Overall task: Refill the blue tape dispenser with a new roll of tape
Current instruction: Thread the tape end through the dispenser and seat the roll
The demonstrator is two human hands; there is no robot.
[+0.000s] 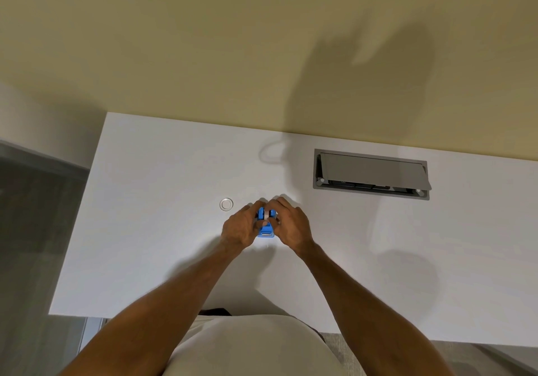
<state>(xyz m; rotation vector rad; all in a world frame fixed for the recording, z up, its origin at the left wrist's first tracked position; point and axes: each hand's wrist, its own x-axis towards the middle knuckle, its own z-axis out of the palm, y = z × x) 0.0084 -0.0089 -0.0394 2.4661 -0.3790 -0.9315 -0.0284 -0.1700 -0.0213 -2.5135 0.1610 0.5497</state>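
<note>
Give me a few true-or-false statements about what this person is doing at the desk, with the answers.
1. Both hands hold the blue tape dispenser. True: the left hand and right hand grip its sides.
2. The dispenser is red. False: it is blue.
3. A small clear ring lies on the white desk, on the left hand's side. True.
4. The grey hatch in the desk is closed flat. False: its lid is tilted open.

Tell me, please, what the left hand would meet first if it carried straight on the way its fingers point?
The left hand already touches the blue tape dispenser; beyond that, probably the right hand on its other side.
</note>
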